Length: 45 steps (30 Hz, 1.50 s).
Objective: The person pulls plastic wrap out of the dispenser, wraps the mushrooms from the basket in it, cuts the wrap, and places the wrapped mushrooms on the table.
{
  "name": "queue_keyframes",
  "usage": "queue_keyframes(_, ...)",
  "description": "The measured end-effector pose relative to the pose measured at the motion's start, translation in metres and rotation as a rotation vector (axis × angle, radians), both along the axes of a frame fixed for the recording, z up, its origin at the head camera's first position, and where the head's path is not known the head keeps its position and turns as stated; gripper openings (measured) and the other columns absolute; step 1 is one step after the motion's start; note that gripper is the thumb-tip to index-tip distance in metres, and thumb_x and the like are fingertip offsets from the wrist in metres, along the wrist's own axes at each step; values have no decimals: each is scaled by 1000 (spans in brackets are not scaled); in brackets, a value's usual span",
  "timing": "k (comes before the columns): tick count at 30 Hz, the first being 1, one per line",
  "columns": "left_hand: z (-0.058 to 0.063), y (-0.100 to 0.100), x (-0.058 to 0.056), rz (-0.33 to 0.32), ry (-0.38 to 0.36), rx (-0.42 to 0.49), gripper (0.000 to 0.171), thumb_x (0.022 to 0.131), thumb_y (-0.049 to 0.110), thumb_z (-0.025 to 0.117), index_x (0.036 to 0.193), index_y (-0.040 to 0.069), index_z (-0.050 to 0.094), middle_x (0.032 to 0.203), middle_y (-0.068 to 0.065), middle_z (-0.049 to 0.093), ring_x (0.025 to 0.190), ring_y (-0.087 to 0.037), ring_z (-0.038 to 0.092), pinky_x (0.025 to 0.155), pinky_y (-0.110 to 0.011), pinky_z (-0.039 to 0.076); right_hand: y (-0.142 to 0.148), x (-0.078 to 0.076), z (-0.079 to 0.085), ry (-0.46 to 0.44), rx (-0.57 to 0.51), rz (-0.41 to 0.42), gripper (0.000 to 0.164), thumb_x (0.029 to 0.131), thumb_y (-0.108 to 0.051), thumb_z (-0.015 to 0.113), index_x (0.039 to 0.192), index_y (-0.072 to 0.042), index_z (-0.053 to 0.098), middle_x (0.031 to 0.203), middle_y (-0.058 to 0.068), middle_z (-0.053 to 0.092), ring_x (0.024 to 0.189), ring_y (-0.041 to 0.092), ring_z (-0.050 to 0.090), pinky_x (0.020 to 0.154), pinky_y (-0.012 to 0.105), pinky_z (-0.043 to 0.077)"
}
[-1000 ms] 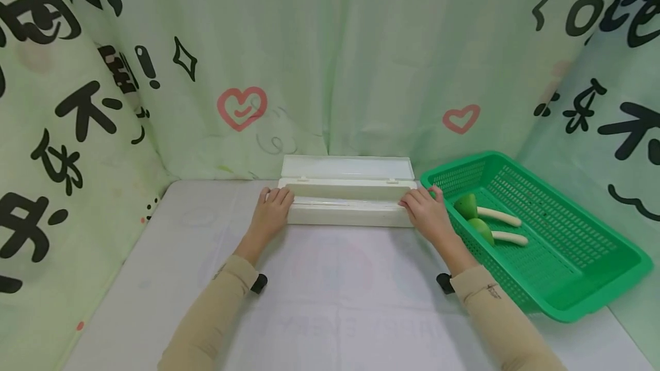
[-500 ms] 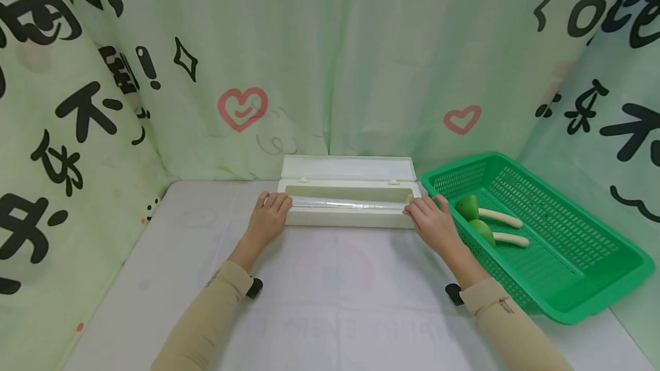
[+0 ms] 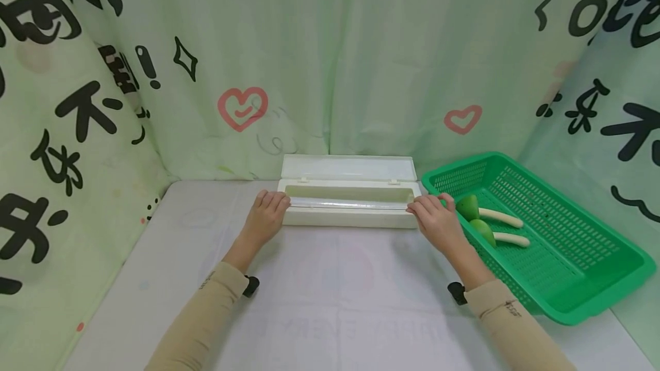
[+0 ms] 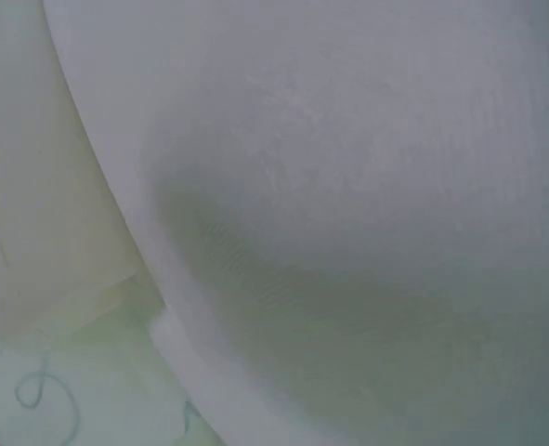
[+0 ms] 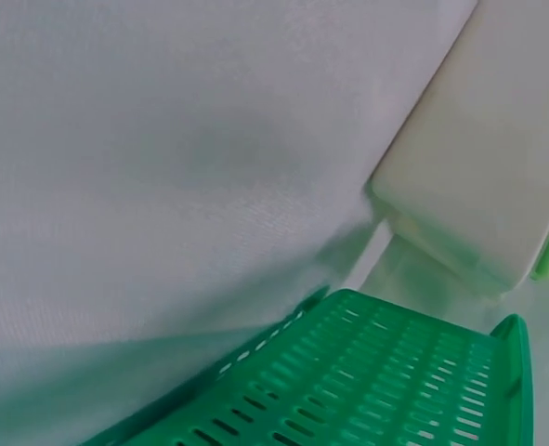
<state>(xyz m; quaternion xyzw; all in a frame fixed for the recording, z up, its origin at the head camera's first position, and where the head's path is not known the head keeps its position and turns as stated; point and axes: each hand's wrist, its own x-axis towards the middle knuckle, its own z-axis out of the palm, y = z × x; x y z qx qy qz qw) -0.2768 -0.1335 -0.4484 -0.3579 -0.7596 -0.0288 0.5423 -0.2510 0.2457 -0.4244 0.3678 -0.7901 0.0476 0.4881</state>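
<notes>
A long white box [image 3: 350, 219] stands at the far side of the table, its lid [image 3: 348, 168] raised at the back. A shiny strip of clear plastic film [image 3: 350, 204] runs along its opening between my hands. My left hand [image 3: 265, 216] has its fingers curled at the strip's left end; my right hand [image 3: 435, 219] pinches at the right end. The fingertips partly hide what they grip. Neither hand shows in its wrist view; the box's side [image 4: 51, 177] appears in the left wrist view and its end [image 5: 478, 139] in the right one.
Close to my right forearm sits a green perforated basket [image 3: 613, 271]. Inside it lie two things with rounded green heads [image 3: 468, 207] and cream handles [image 3: 511, 239]. A white cloth [image 3: 340, 308] covers the table; a printed pale green curtain [image 3: 381, 62] surrounds it.
Both hands have come slightly toward me and a little farther apart, the right one also drifting right. The clear strip now shows nearer the box's front, with more of the inside visible behind it.
</notes>
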Motion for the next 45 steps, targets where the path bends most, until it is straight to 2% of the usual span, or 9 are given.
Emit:
queue_keyframes(5,5,-1,0,-23,24,-14,26,100,12,30,88,1,50,86,-10,51,76,-24,47,72,-36,37,1,2,6,-8,-9,-2,33,97,-24,43,82,2,58,77,12,58,72,29,53,77,49,30)
queue_keyframes(19,23,-4,5,-21,59,-45,22,99,9,31,89,3,49,86,-9,50,76,-24,46,72,-36,36,0,0,19,104,-80,23,31,95,-22,48,77,1,59,75,10,59,67,28,53,74,47,30)
queue_keyframes(39,49,-3,20,-35,102,-10,17,96,5,35,85,2,48,83,-9,49,74,-23,44,71,-35,35,-1,11,40,142,-81,60,29,94,-20,50,78,1,63,73,11,60,67,28,54,72,46,29)
queue_keyframes(45,54,-2,22,-17,122,2,18,97,6,35,84,4,47,82,-8,49,71,-22,43,72,-35,36,-1,15,47,154,-86,60,30,94,-20,50,78,1,63,72,12,60,67,29,54,73,46,29)
